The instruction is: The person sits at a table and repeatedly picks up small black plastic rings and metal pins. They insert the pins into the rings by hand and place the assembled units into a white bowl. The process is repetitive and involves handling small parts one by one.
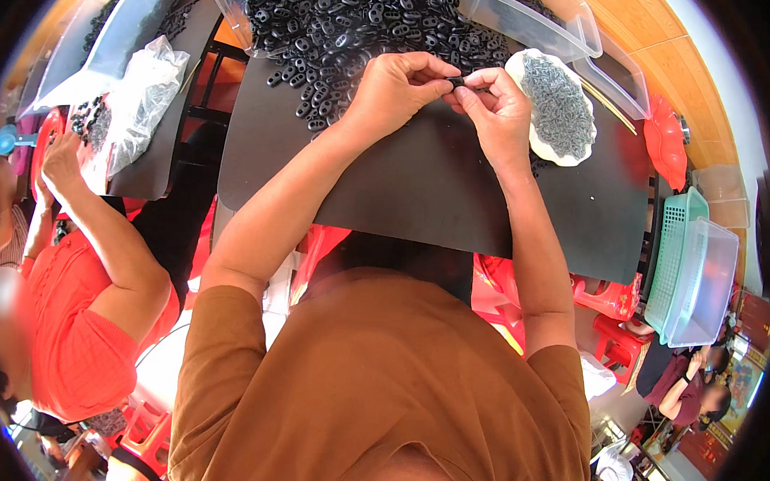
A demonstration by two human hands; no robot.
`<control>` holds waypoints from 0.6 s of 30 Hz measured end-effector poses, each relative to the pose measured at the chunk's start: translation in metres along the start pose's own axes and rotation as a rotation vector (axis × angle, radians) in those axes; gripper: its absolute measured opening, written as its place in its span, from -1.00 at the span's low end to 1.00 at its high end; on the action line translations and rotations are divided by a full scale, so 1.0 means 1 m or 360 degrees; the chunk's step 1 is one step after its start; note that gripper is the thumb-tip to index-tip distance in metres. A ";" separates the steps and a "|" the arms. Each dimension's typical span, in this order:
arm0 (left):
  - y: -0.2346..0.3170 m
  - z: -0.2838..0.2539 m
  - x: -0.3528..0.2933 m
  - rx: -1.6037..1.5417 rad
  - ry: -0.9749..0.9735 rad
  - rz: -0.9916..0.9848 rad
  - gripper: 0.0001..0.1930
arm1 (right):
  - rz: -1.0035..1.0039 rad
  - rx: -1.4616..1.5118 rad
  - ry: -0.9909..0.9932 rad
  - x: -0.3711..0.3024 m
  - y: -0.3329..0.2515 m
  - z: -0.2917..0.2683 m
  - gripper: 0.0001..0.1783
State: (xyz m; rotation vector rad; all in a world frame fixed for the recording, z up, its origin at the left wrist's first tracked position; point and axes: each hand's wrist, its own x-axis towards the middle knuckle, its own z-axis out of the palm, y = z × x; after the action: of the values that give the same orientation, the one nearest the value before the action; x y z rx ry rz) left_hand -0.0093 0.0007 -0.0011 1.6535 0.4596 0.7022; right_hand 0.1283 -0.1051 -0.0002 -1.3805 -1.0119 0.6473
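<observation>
Over the dark table my left hand (pixel 402 89) and my right hand (pixel 498 107) meet, fingertips pinched on one small black plastic piece (pixel 456 81). Its details are mostly covered by my fingers. Beyond my hands spreads a large heap of black plastic pieces (pixel 350 27), oval with two holes each, some scattered toward the left front of the pile. Just right of my right hand stands a white scalloped bowl (pixel 519 65) filled with small grey metal parts (pixel 560 108) that look like springs or pins. A few dark pieces lie by the bowl's near edge.
Clear plastic bins (pixel 556 27) border the heap. Thin sticks (pixel 607 106) and a red scalloped dish (pixel 666 142) lie at right, with a green basket (pixel 673 245) below. On the left, a person in red (pixel 87 314) works at another table beside a plastic bag (pixel 149 100).
</observation>
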 end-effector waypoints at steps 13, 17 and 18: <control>-0.009 -0.002 -0.001 0.0705 -0.0157 0.0322 -0.87 | -0.0199 -0.1118 -0.0154 0.001 0.004 -0.006 -0.78; -0.009 0.001 -0.002 0.0769 -0.0169 0.0384 -0.86 | 0.0074 -0.1000 -0.0324 0.002 -0.010 -0.008 -0.79; -0.011 0.001 -0.002 0.0749 -0.0171 0.0388 -0.85 | 0.0092 -0.0959 -0.0334 0.002 -0.012 -0.010 -0.79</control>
State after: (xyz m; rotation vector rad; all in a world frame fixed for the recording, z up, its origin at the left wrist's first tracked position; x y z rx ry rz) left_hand -0.0088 0.0009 -0.0118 2.2063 0.3660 0.7135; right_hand 0.1353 -0.1095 0.0127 -1.8966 -1.4122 0.5582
